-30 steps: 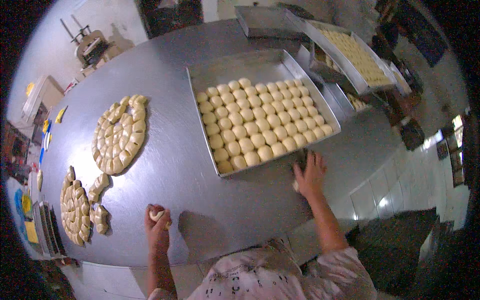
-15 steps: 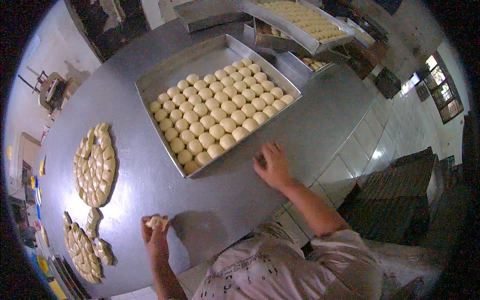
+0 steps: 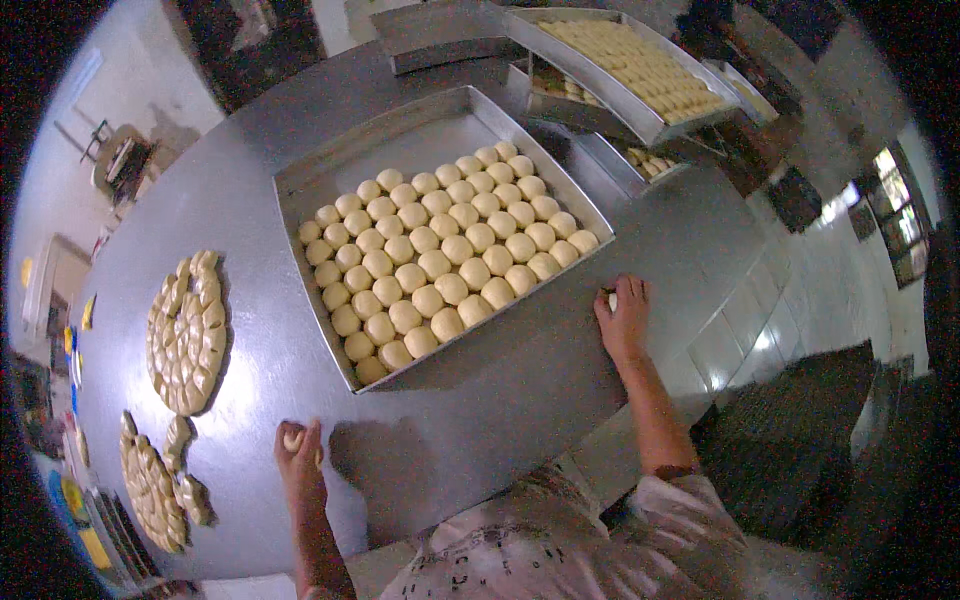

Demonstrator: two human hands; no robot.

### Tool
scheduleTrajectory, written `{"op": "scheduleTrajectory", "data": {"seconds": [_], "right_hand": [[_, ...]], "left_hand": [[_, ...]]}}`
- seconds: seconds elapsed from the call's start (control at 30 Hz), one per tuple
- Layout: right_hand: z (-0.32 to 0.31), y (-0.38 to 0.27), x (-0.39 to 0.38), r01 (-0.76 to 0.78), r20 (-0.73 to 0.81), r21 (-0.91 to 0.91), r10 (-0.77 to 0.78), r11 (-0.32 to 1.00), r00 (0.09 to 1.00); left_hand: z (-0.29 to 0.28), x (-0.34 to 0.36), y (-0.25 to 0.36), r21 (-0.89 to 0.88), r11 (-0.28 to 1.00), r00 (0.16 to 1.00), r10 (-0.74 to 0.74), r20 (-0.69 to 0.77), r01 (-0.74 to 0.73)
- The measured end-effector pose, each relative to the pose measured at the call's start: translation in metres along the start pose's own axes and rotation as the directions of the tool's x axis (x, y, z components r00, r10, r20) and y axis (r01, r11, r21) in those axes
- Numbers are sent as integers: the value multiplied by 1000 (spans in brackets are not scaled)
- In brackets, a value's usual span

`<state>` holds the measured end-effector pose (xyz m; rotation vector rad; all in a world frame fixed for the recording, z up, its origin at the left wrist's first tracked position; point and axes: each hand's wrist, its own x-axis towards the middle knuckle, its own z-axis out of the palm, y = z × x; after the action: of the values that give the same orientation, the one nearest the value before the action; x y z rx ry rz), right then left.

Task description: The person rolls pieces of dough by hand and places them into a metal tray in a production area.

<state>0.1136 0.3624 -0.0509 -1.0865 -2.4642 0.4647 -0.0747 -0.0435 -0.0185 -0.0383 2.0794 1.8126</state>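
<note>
A large metal tray (image 3: 335, 160) of smooth round dough balls (image 3: 420, 240) lies on the table in front of me. Near the table's front edge, my left hand (image 3: 303, 460) is closed around a piece of dough (image 3: 293, 440), part of which shows between the fingers. Beyond the tray's right corner, my right hand (image 3: 627, 325) rests low over the metal with curled fingers. A bit of pale dough (image 3: 612, 300) peeks out by its thumb; the rest is hidden. To the left lie two flat clusters of cut dough pieces, a far one (image 3: 187, 340) and a near one (image 3: 152, 490).
The grey metal table (image 3: 480, 400) has a curved-looking edge in this view. At the back right, a tray of shaped dough (image 3: 630, 70) sits tilted over other trays. Another metal tray (image 3: 440, 45) stands at the back. Tiled floor (image 3: 735, 345) lies to the right.
My right hand has moved right, away from the tray's front edge, and its fingers now curl around dough. My left hand has closed more around its piece. The view has shifted slightly.
</note>
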Motion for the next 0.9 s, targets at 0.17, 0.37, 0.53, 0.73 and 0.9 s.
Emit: {"op": "scheduleTrajectory", "data": {"seconds": [0.17,0.37,0.53,0.73,0.9], "right_hand": [[-13,-3,-32,295,87,46,-298,954,950],[-56,-68,91,-141,169,891,-26,432,985],[1,-186,227,555,-554,709,-142,435,820],[86,-229,190,257,-30,719,-341,645,939],[30,-246,-2,503,139,787,-897,357,418]], "left_hand": [[42,-12,30,-99,993,997,68,20,-65],[4,-23,-14,-229,973,956,-32,-291,-37],[49,-39,6,-197,978,982,-95,-165,61],[12,-52,-12,-380,922,988,-118,-100,71],[45,-63,13,-192,960,946,-144,290,205]]}}
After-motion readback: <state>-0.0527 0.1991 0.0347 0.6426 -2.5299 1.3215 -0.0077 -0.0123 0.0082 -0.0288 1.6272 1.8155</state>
